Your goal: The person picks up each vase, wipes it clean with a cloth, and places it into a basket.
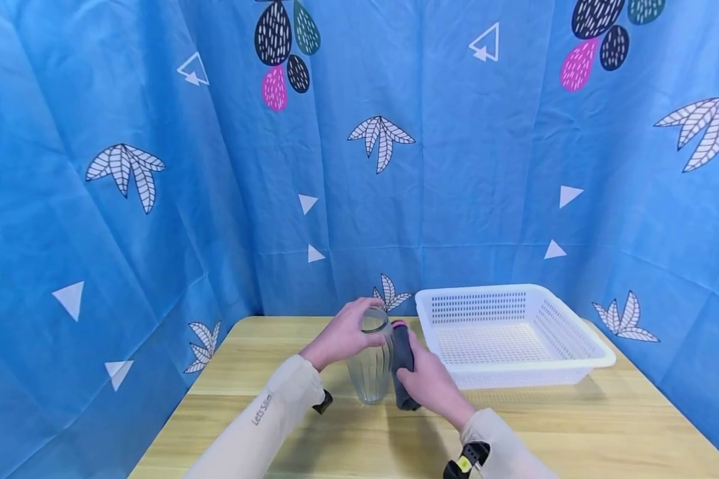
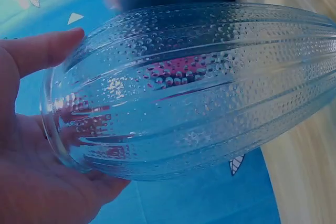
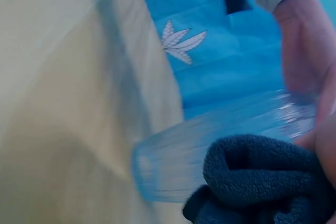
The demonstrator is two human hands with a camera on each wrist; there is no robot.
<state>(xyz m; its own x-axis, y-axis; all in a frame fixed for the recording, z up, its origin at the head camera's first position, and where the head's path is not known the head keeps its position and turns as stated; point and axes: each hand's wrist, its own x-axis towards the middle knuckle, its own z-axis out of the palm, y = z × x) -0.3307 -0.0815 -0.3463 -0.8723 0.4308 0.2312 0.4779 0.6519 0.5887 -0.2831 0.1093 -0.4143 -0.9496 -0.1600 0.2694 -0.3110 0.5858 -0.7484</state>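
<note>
My left hand (image 1: 349,334) grips a tall clear glass vase (image 1: 370,376) near its rim, fingers and thumb spread around the top. In the left wrist view the vase (image 2: 199,108) shows lengthwise ribs and a bumpy texture. My right hand (image 1: 429,380) holds a dark grey rolled towel (image 1: 402,356) with a bit of pink at its upper end. Towel and vase stand side by side over the table; whether they touch is unclear. Up close, the towel (image 3: 257,174) shows a fuzzy, folded end in front of the vase (image 3: 173,161).
A white perforated plastic basket (image 1: 515,372) sits on the wooden table (image 1: 641,426), just right of the right hand. Blue patterned curtains (image 1: 455,199) enclose the table at the back and sides.
</note>
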